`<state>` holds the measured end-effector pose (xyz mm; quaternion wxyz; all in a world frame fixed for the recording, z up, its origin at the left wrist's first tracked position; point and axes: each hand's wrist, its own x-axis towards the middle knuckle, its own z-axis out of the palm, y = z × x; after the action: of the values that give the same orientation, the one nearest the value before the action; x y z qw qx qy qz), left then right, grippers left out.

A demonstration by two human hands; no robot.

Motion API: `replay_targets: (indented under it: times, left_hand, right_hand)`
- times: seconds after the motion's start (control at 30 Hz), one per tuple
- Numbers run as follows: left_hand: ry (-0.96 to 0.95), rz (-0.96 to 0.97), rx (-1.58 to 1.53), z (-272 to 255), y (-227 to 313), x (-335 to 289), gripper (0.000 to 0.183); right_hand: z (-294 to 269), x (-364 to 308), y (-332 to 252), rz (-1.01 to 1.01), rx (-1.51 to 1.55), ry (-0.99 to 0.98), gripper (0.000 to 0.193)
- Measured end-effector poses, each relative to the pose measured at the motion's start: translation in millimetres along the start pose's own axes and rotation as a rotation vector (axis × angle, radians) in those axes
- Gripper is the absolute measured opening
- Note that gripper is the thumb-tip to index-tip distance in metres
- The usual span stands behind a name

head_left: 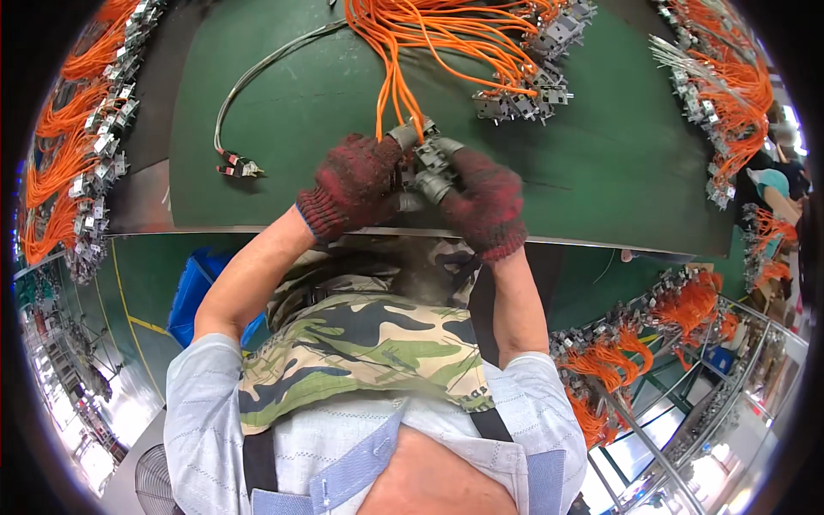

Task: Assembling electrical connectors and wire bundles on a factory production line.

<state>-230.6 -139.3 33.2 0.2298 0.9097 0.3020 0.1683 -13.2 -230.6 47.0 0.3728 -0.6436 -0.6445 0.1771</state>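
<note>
Both my hands wear dark red knit gloves with grey fingertips, above the near edge of a green-topped table. Between them is a grey connector with orange cables running away to the far side. My left hand grips its left side, fingers closed. From the right, my right hand closes its thumb and fingertips on the same connector. The gloves cover part of it, so its lower end is hard to make out.
More grey connectors on orange cables lie at the far right of the tabletop. A grey cable with a red-and-black plug lies at left. Racks of orange cables stand on both sides. A blue bin sits below the table's left side.
</note>
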Motion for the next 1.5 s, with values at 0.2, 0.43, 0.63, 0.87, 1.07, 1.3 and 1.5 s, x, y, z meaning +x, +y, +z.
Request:
replay_targets:
  times: [0.2, 0.43, 0.63, 0.87, 1.07, 1.3, 1.5]
  left_hand:
    - [0.199, 0.184, 0.140, -17, -2, -32, 0.098]
    - [0.210, 0.304, 0.118, 5, -37, -42, 0.090]
    - [0.003, 0.044, -0.362, 19, -43, -40, 0.092]
    - [0.046, -0.026, -0.705, 8, -41, -46, 0.098]
    - [-0.013, -0.125, -0.581, -45, -32, -38, 0.081]
    - [0.248, 0.311, 0.043, -49, 15, 39, 0.072]
    - [-0.163, 0.266, 0.223, -12, 15, 54, 0.059]
  right_hand:
    - [-4, -1, 19, 0.054, 0.174, -0.010, 0.054]
    - [35, 15, 21, 0.118, 0.357, 0.027, 0.074]
    - [46, 43, 1, -0.103, -0.008, 0.092, 0.058]
    - [50, 53, -23, -0.075, -0.230, -0.271, 0.033]
    - [1, 37, -27, -0.188, -0.356, 0.192, 0.066]
    - [-67, 73, 23, -0.321, -0.833, 0.260, 0.061]
    - [-68, 68, -1, -0.354, -0.851, 0.115, 0.056]
